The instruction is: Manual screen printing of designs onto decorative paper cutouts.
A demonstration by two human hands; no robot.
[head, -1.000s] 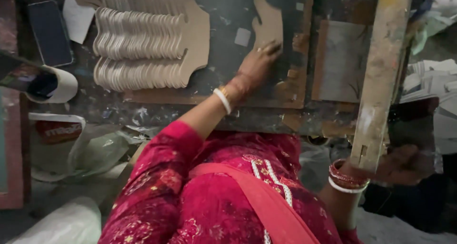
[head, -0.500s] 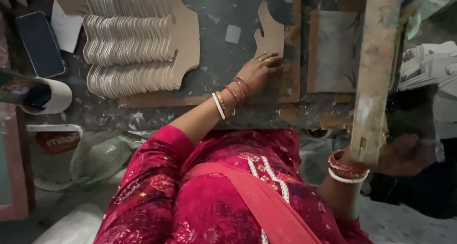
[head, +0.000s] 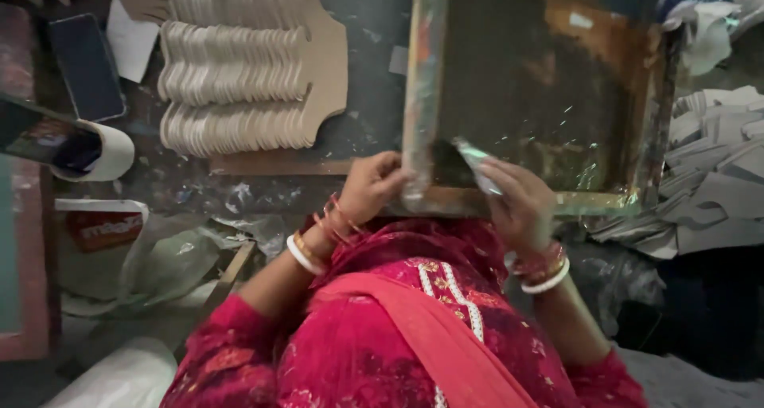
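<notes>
Wooden frame: a paint-stained screen frame point(head: 541, 97) with dark mesh lies flat on the counter point(head: 374, 81), straight ahead of the person.
Near edge: both hands meet the frame along its closest rail.
Left hand point(head: 368, 187): grip clenched on the frame's near-left corner, fingers curled over the rail.
Right hand point(head: 519, 201): grip grasping a small squeegee point(head: 477, 165), whose blade rests on the mesh just inside the near rail.
Wrists: white and red bangles point(head: 306, 253) on both.
Left of frame: overlapping rows of tan cardboard cut-outs point(head: 239, 81) lie on the counter, apart from the frame.
Far left: a dark phone point(head: 86, 66) and a tape roll point(head: 107, 149).
Right of frame: loose stacks of grey paper pieces point(head: 716, 177).
Foreground: red patterned clothing point(head: 398, 336).
</notes>
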